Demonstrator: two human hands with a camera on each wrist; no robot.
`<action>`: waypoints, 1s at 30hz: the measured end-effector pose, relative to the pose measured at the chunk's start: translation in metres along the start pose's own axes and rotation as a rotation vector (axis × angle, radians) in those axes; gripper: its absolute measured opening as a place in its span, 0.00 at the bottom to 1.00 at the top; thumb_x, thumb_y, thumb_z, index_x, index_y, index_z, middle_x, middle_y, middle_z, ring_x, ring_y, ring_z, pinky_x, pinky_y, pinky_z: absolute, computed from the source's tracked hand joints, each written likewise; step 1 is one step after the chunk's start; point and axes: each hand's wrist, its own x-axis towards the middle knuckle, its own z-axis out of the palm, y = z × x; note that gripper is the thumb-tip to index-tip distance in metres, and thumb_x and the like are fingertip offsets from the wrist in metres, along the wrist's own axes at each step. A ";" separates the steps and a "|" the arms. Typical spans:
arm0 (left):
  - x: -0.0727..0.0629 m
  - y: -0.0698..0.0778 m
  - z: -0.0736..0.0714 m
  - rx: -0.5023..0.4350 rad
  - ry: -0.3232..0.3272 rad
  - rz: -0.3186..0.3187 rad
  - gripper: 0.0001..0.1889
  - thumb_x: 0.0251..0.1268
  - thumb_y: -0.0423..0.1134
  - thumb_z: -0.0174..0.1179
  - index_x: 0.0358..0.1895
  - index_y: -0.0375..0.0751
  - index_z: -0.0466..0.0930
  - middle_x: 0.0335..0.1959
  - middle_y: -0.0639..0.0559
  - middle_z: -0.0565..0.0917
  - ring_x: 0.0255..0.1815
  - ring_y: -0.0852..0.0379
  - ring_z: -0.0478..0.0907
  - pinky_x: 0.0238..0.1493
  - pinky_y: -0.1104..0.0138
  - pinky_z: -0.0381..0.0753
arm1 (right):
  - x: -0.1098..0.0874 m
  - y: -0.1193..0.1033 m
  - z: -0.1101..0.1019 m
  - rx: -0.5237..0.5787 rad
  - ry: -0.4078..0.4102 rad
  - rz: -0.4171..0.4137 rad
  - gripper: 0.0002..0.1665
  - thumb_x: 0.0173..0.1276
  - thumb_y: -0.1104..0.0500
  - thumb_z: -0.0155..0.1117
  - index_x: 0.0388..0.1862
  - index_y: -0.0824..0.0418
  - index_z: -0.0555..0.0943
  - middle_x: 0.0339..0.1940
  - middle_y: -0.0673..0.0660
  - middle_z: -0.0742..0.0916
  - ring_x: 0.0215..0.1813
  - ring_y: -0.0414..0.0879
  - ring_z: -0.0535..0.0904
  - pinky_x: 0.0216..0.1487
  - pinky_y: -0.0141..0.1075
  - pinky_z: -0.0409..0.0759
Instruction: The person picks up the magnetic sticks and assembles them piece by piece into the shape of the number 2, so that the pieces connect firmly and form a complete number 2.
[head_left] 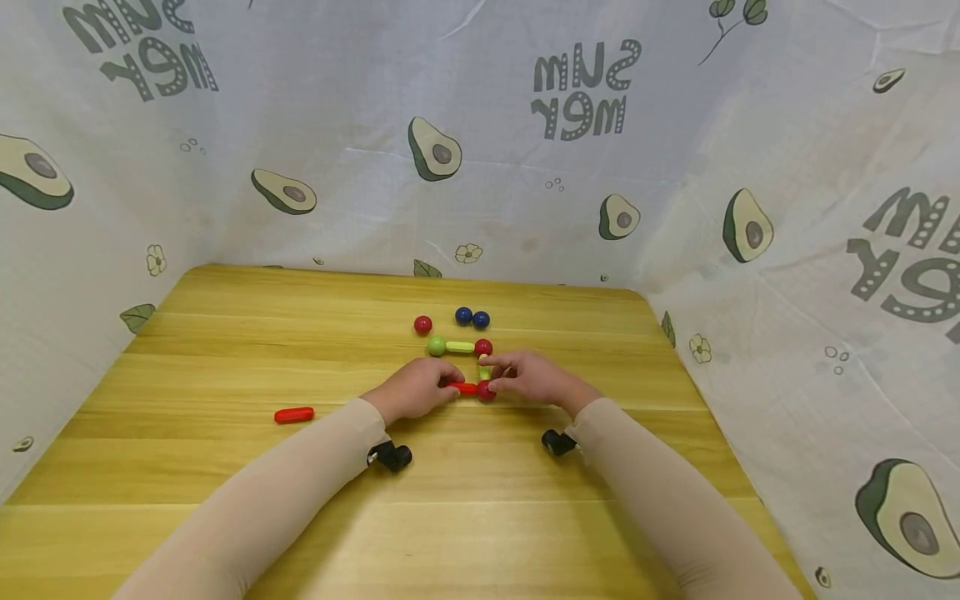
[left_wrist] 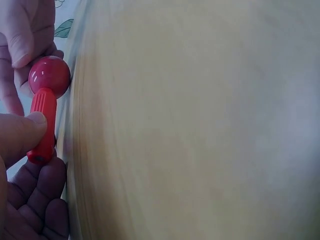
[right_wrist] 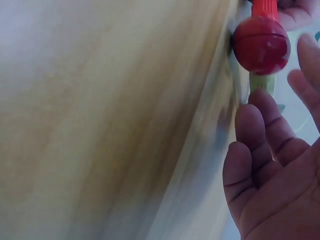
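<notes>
My left hand (head_left: 412, 387) pinches a red ridged rod (left_wrist: 45, 125) between thumb and fingers. The rod's right end meets a red ball (right_wrist: 261, 46). Beside that ball is my right hand (head_left: 531, 377), its fingers loosely bent and holding nothing in the right wrist view. A yellow-green rod (head_left: 484, 373) runs from this ball away from me to a second red ball (head_left: 483, 347). From there another yellow-green rod (head_left: 460, 347) leads left to a light green ball (head_left: 437, 346). Right fingers partly cover the middle rod in the head view.
Behind the joined pieces lie a loose red ball (head_left: 423, 325) and two dark blue balls (head_left: 463, 316) side by side. A spare red rod (head_left: 294, 415) is on the wooden table (head_left: 225, 350) to the left. Avocado-printed cloth (head_left: 360, 217) hangs around the table's back and sides.
</notes>
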 end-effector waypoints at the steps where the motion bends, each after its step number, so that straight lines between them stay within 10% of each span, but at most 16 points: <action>1: 0.000 0.000 0.000 0.001 0.001 -0.001 0.11 0.76 0.43 0.65 0.55 0.48 0.88 0.45 0.57 0.87 0.43 0.57 0.79 0.58 0.59 0.81 | 0.000 0.000 0.001 0.003 -0.011 -0.009 0.29 0.76 0.52 0.70 0.74 0.49 0.79 0.52 0.54 0.88 0.49 0.46 0.81 0.54 0.41 0.81; 8: 0.001 0.002 0.000 -0.004 -0.001 -0.014 0.11 0.76 0.42 0.65 0.56 0.48 0.87 0.45 0.57 0.87 0.45 0.57 0.79 0.59 0.59 0.81 | -0.001 0.001 0.008 0.015 -0.047 -0.014 0.28 0.72 0.55 0.74 0.71 0.50 0.82 0.63 0.52 0.88 0.60 0.46 0.80 0.70 0.49 0.78; 19: 0.002 0.000 -0.001 -0.043 0.001 -0.028 0.14 0.76 0.44 0.66 0.59 0.47 0.86 0.48 0.56 0.88 0.48 0.57 0.80 0.62 0.58 0.81 | -0.003 0.001 0.012 0.052 -0.021 0.007 0.25 0.72 0.56 0.73 0.67 0.52 0.84 0.59 0.51 0.89 0.55 0.45 0.80 0.66 0.48 0.78; 30: 0.010 -0.015 -0.038 -0.051 0.155 -0.061 0.17 0.82 0.44 0.58 0.65 0.43 0.81 0.59 0.48 0.83 0.62 0.49 0.79 0.70 0.52 0.78 | -0.003 0.002 0.012 0.065 -0.018 0.013 0.24 0.72 0.56 0.74 0.67 0.49 0.85 0.59 0.51 0.89 0.57 0.46 0.80 0.69 0.49 0.77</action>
